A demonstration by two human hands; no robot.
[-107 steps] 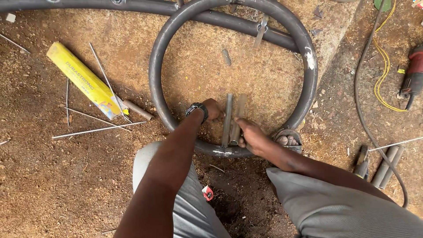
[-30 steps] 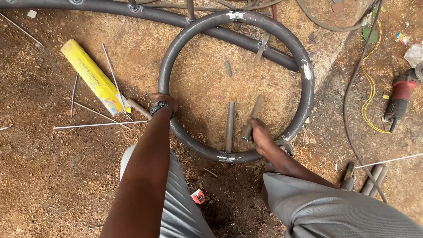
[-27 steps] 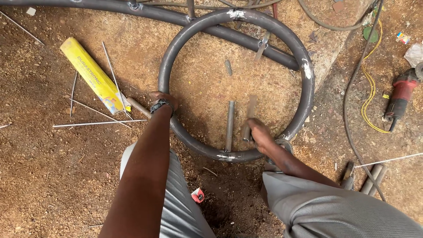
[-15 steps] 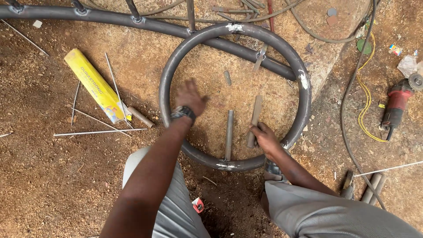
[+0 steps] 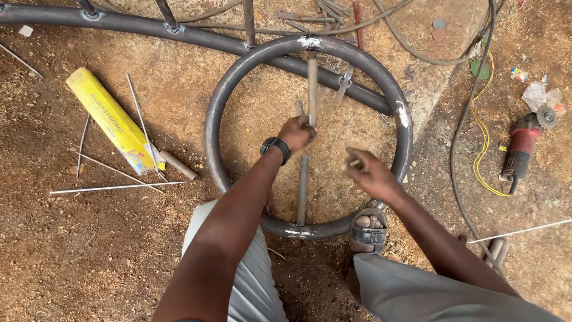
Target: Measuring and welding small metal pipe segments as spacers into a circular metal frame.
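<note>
Here, the left hand (image 5: 296,132) grips a short rod (image 5: 312,89) reaching to the far side of the steel ring (image 5: 210,128); the right hand (image 5: 369,173), nearer and rightward, pinches a small piece (image 5: 355,160).

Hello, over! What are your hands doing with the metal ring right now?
Left hand gripping upright bar inside ring. Right hand holding short metal piece. Second bar lying below. Nothing blocking.

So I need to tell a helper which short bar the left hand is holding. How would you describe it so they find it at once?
Find the big dark metal ring lying on the dirt. Inside its upper half, the left hand grips a short rusty bar whose far end reaches the white-marked spot on the ring's top. Unlike the other short bar, which lies lower and meets the ring's near side, this one is in a hand.
</note>
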